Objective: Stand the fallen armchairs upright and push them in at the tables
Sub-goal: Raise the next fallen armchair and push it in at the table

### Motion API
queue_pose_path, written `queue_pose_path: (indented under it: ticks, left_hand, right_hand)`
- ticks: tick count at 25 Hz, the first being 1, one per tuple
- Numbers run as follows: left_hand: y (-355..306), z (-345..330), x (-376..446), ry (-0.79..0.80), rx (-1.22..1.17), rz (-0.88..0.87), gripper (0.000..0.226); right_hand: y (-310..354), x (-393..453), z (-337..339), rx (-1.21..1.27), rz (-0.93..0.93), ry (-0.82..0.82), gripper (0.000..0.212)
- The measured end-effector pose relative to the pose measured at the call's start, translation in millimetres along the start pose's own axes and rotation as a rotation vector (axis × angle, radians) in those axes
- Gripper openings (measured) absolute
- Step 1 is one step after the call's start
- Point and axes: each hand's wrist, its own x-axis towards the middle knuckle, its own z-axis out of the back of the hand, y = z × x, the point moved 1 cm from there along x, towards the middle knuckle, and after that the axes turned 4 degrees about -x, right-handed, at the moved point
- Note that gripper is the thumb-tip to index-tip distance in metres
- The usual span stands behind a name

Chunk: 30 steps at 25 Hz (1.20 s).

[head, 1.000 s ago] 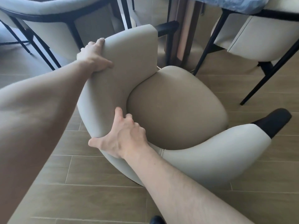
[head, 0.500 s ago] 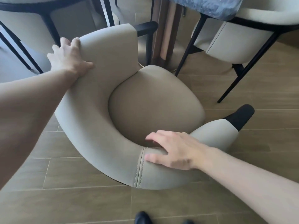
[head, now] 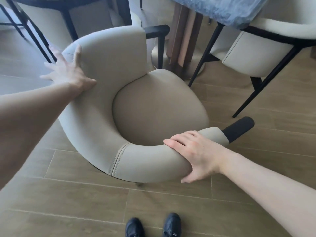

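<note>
A beige armchair (head: 153, 106) with black arm tips stands on the wood floor in front of me, seen from above, its seat facing the table pedestal (head: 181, 40). My left hand (head: 68, 71) rests with spread fingers against the outer left side of the curved backrest. Fingers over the top and thumb underneath, my right hand (head: 196, 154) grips the backrest's right end. The chair's legs are mostly hidden beneath it.
The table's dark marble top (head: 222, 9) is ahead. A cream armchair with black legs (head: 265, 53) stands close on the right, another (head: 51, 23) on the left. My black shoes (head: 153, 226) are just behind the chair.
The armchair has swung from tilted to level on the floor. My right hand moved from the left part of the back to its right end. My left hand's fingers have spread.
</note>
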Motion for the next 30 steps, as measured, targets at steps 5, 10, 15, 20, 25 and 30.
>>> queue_pose_path:
  ticks: [5, 10, 15, 20, 25, 30]
  left_hand:
    - [0, 0, 2, 0.034, -0.047, 0.093, 0.115]
    - [-16, -1, 22, 0.021, -0.142, 0.135, 0.107]
    - [-45, 2, 52, 0.014, -0.181, 0.227, 0.098]
    - [-87, 3, 86, 0.015, -0.206, 0.314, 0.091]
    - [-110, -1, 106, 0.031, -0.221, 0.389, 0.092]
    - [-105, 4, 98, 0.077, -0.272, 0.272, 0.084]
  right_hand:
    - [-20, 11, -1, -0.127, 0.163, 0.092, 0.107]
    - [-78, 26, 23, -0.212, 0.216, 0.205, 0.105]
    - [-153, 50, 53, -0.303, 0.124, 0.236, 0.097]
    - [-224, 73, 84, -0.358, -0.498, 0.169, 0.084]
    - [-229, 104, 92, -0.307, -0.809, 0.157, 0.081]
    - [-203, 153, 138, -0.273, -0.898, 0.381, 0.049]
